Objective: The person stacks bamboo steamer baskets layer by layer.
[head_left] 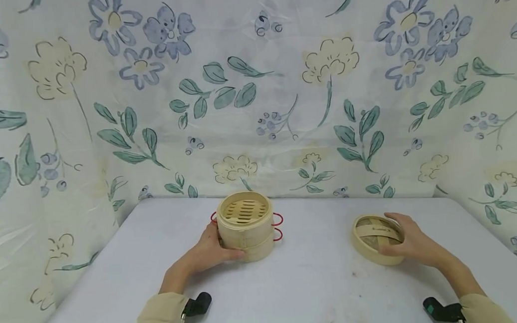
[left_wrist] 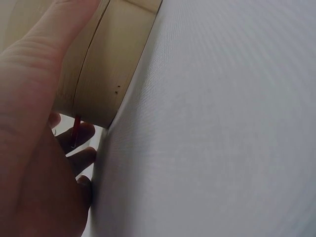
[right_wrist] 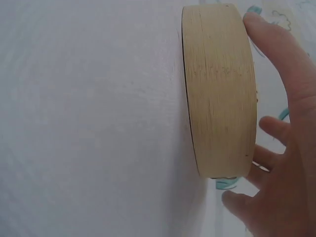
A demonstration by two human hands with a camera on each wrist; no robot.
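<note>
A round bamboo steamer (head_left: 245,232) of stacked tiers stands left of the table's middle, its slatted top tier uncovered and red loop handles at its sides. My left hand (head_left: 210,250) holds it from the left, thumb across the front wall and fingers behind. In the left wrist view those fingers are bent near a red handle (left_wrist: 76,131). The woven bamboo steamer lid (head_left: 373,231) lies on the table at right. Around its right side curves my right hand (head_left: 412,241), thumb over the near rim and fingers toward the far rim. The right wrist view shows the lid's side wall (right_wrist: 219,94).
A white table (head_left: 312,288) carries both bamboo pieces, with small dark stains on its near part. Flower-patterned cloth (head_left: 281,105) hangs behind the table and along both sides. Black camera mounts (head_left: 198,304) sit at the wrists below the beige sleeves (head_left: 159,321).
</note>
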